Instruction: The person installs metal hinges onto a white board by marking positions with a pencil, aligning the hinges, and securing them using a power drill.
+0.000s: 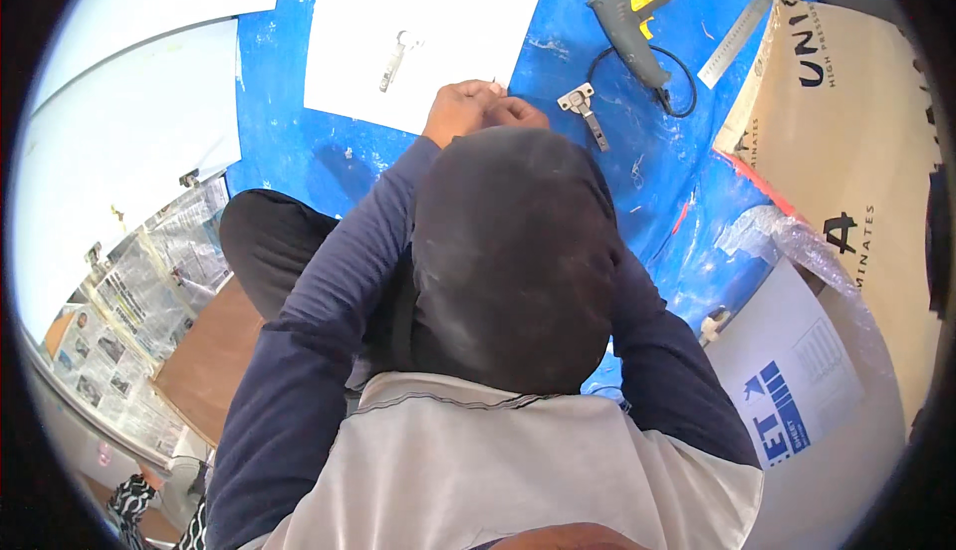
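Right of the white panel, bold black capitals mark the brown cardboard; to its lower right, blue capitals mark a pale sheet — while the newspaper print, lower left, is too small to read.

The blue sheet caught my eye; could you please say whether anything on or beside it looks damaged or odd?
The blue sheet looks soiled, marked with whitish smears and specks. The cardboard on the right has a ragged left edge, perhaps torn.
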Demonstrator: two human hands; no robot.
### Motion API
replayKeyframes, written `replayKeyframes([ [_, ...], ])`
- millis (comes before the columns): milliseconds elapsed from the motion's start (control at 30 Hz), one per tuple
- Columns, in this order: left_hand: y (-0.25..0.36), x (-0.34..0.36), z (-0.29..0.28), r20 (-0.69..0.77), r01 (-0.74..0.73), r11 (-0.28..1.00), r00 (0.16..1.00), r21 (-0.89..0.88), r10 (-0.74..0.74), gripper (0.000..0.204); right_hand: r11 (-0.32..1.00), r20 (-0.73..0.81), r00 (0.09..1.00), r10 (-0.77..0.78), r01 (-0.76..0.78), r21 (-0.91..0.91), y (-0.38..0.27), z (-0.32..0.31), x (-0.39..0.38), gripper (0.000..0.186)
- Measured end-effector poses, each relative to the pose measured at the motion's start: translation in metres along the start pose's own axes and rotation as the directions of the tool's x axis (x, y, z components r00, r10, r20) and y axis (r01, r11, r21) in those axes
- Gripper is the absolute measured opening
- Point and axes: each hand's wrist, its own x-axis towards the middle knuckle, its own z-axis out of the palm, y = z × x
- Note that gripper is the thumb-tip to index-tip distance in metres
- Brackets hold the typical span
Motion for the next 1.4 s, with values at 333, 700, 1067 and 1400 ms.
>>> replayKeyframes([
  [333,0.011,0.05,-0.026,0.12,-0.48,0.555,0.819,0.679,0.561,0.024,0.711,-0.196,0.748,-0.634,0.464,-0.528,0.012,-0.032,0.045,0.03],
  [700,0.031,0.072,-0.022,0.23,-0.455,0.349,0.818,0.82,0.527,0.018,0.622,-0.219,0.789,-0.573,0.246,-0.744,-0.009,-0.017,0.044,0.035],
  [1067,0.038,0.073,-0.012,0.355,-0.474,0.117,0.78,0.873,0.515,0.023,0.646,-0.238,0.781,-0.578,0.259,-0.719,-0.006,-0.021,0.048,0.036],
  [1400,0.06,0.074,0.001,0.419,-0.417,-0.078,0.85,0.906,0.32,0.026,0.624,-0.227,0.772,-0.594,0.264,-0.736,-0.002,-0.025,0.054,0.037],
])
